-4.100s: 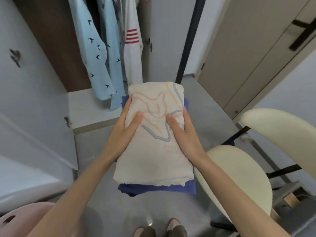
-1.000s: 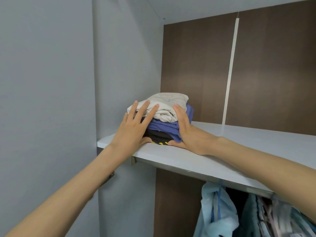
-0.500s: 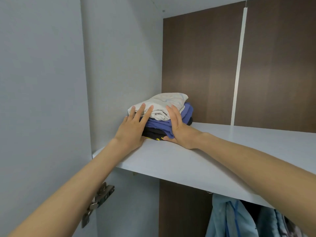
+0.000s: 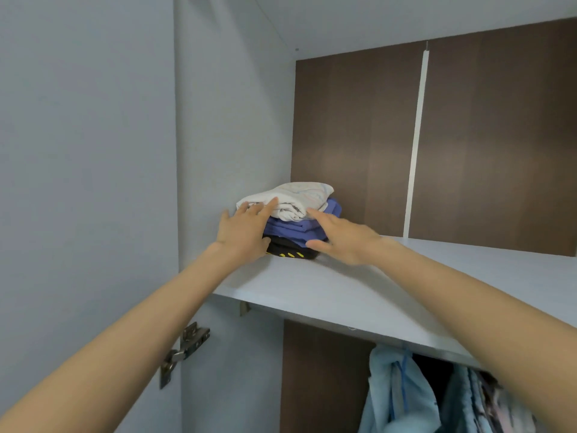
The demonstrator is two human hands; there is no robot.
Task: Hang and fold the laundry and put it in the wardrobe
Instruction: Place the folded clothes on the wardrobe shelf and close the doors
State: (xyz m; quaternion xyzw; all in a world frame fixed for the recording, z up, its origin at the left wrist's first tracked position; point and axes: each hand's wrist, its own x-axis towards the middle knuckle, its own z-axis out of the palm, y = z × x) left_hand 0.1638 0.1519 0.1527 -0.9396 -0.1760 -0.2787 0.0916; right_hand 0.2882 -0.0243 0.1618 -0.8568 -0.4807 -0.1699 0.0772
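Wardrobe shelf (image 4: pixel 390 295): folded stack (image 4: pixel 299 214) sits at its left end, beside the side wall.
Left hand (image 4: pixel 242 232): fingers straight, flat against the stack, gripping nothing.
Right hand (image 4: pixel 346 240): fingers straight, empty, at the stack's front.
Tip: press low and evenly so no layer slides.

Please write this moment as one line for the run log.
stage: folded stack on wardrobe shelf | left hand: open, touching stack top | right hand: open, beside stack
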